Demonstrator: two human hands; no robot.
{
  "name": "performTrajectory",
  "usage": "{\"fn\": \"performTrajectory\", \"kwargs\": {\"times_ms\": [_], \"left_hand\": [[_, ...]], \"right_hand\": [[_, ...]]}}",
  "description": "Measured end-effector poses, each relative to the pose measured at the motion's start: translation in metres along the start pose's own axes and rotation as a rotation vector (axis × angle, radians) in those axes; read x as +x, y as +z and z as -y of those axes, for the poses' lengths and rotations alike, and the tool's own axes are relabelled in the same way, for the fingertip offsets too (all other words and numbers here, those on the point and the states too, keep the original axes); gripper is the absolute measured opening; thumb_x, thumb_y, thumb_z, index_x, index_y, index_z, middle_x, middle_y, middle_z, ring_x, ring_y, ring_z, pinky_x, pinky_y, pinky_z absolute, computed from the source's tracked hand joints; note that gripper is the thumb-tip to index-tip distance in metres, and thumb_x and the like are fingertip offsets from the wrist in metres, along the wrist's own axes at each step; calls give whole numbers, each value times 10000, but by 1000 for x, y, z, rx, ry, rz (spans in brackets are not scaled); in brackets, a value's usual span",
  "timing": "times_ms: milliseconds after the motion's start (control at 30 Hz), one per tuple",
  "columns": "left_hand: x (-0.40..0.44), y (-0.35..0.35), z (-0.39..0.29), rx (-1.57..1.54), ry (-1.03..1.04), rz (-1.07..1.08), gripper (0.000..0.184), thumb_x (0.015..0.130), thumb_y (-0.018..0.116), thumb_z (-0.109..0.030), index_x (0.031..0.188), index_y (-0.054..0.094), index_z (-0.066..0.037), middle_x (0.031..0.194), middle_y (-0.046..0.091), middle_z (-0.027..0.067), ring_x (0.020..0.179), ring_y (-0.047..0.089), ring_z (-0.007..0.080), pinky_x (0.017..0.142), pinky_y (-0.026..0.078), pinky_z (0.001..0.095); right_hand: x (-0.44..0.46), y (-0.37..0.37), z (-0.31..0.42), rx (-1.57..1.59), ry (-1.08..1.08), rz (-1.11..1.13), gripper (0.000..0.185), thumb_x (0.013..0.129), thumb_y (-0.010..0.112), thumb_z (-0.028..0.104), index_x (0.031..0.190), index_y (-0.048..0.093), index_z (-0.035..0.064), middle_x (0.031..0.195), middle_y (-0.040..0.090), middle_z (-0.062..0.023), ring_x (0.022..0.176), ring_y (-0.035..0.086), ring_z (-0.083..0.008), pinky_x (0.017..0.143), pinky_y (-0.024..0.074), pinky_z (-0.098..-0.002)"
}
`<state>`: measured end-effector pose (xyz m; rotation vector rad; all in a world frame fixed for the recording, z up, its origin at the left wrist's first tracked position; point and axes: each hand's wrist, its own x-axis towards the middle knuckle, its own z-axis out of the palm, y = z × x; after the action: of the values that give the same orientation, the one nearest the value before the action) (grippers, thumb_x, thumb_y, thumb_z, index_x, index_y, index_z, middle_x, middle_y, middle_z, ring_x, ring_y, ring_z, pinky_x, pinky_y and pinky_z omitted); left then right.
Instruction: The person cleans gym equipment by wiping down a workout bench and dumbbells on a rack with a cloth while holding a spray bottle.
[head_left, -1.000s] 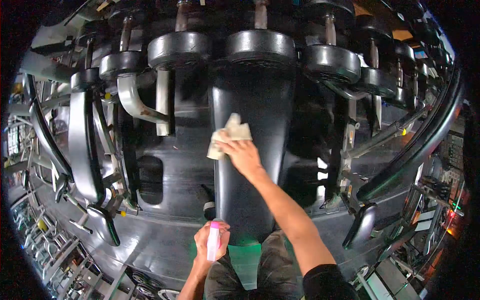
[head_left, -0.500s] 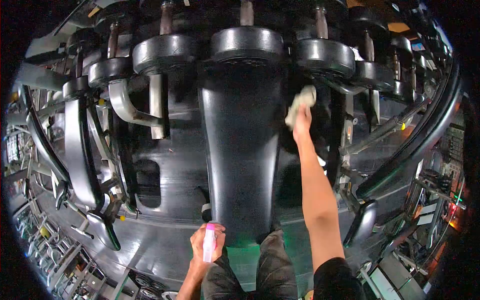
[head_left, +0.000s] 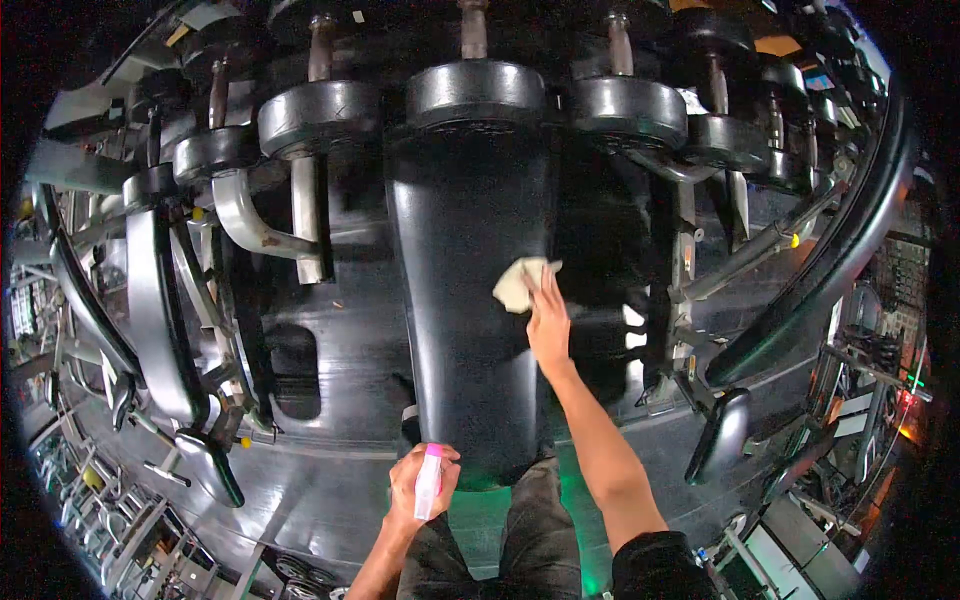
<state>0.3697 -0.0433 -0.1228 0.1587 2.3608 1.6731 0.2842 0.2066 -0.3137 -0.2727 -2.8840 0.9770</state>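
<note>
In front of me a black padded bench stretches away from my legs. My right hand has hold of a pale cloth, which lies against the right part of the pad, about halfway along. The fingers rest over the cloth's right side. Close to the near end of the bench, my left hand is closed around a spray bottle with a pink and white top. Most of the bottle's body is hidden by the hand.
Large black dumbbells line a rack beyond the bench's far end. Another padded bench stands to the left, and a long black pad slants along the right. Metal frame posts rise from the dark floor.
My right hand has moved the cloth from beyond the bench's right edge nearer to me and left, onto the pad. My left hand still holds the spray bottle, slightly shifted right.
</note>
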Motion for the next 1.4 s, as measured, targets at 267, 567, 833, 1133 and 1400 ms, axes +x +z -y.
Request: {"fn": "performTrajectory", "kwargs": {"times_ms": [267,567,833,1133,1400], "left_hand": [[-1,-16,3,8,-15,-77,202,706,671,62,853,566,-28,821,665,115,730,667,237,634,528,314],[-26,-22,3,-59,-156,-129,188,699,666,71,833,564,-13,830,661,132,748,670,254,659,531,324],[-36,-37,-4,17,-200,-110,151,697,661,69,786,571,-13,808,660,124,721,665,247,642,528,323],[-39,-58,5,-26,-77,-78,191,691,661,72,817,553,-22,819,657,134,728,670,262,639,535,331],[-47,-73,30,-74,3,5,221,711,664,65,865,540,-36,868,662,133,718,662,241,625,528,320]], "right_hand": [[52,-26,2,247,278,-185,253,882,477,46,1119,557,7,1019,620,-242,989,590,-409,813,477,-431],[63,88,112,-277,-130,4,296,764,609,96,1057,622,138,1385,458,-70,1315,358,-343,1095,197,-559],[0,118,149,-597,-639,349,191,815,521,202,890,683,133,1307,517,-57,1337,313,-233,1127,141,-500],[-29,5,25,-334,-389,217,471,743,542,5,1150,613,231,1355,483,25,1311,387,-205,1092,345,-322],[-50,37,28,-76,255,-246,533,821,532,-7,1336,454,105,1276,531,-174,1145,500,-422,956,411,-483]]}}
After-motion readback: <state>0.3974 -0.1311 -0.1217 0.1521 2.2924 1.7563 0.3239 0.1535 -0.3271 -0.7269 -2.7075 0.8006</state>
